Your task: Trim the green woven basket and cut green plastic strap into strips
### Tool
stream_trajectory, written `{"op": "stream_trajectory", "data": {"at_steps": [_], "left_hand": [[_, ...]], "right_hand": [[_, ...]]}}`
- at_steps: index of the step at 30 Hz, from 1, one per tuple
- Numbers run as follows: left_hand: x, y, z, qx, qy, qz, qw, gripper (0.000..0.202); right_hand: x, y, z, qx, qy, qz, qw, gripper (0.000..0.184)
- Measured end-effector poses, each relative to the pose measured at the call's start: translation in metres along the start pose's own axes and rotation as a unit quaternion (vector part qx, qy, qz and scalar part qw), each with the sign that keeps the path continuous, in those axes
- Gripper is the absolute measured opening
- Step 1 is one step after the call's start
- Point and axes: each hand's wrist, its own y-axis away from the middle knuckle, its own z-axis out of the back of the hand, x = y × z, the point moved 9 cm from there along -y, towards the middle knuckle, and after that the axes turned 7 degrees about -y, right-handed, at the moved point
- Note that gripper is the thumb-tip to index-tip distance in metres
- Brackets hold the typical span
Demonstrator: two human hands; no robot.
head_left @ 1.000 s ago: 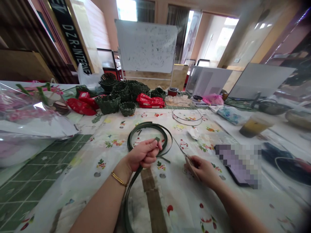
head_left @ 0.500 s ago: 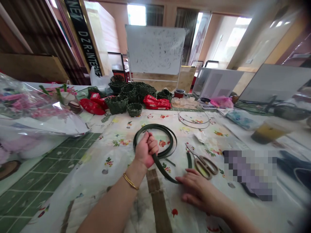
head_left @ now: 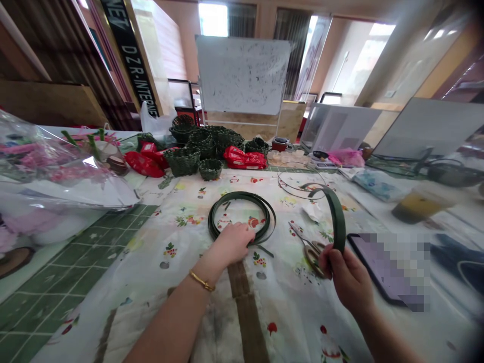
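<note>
A coil of dark green strip (head_left: 242, 199) lies on the flowered tablecloth (head_left: 181, 237) in the middle of the table. My left hand (head_left: 232, 242) rests on the coil's near edge with its fingers curled over the strip. My right hand (head_left: 346, 275) is closed round a cut length of green strip (head_left: 336, 217), which arches up and to the left above the table. Scissors (head_left: 312, 247) lie on the cloth just left of my right hand. A strip of brown woven band (head_left: 247, 312) runs toward me between my arms.
Several green woven baskets (head_left: 200, 148) and red packets (head_left: 242, 159) stand at the back. A wire ring (head_left: 298, 184) lies beyond the coil. A phone (head_left: 385, 269) lies right of my right hand, a cup of brown drink (head_left: 414, 206) farther right. Wrapped pink flowers (head_left: 49, 171) fill the left.
My right hand put down the scissors, took a length of green strip and lifted it off the table. My left hand let go of that strip and came down onto the coil.
</note>
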Motion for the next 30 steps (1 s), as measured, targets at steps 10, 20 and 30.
{"op": "stream_trajectory", "data": {"at_steps": [10,20,30], "left_hand": [[-0.041,0.003,0.014,-0.042,-0.200,-0.079,0.976,0.017],[-0.120,0.034,-0.046,0.009,-0.281,-0.246,0.928,0.030],[-0.104,0.049,0.027,-0.335,-0.039,-0.193,0.921,0.035]], "right_hand": [[-0.002,0.006,-0.017,0.062,0.000,-0.019,0.998,0.031],[0.008,0.014,-0.030,0.106,0.097,0.084,0.986,0.024],[0.010,0.019,-0.023,0.082,0.103,0.127,0.983,0.017]]}}
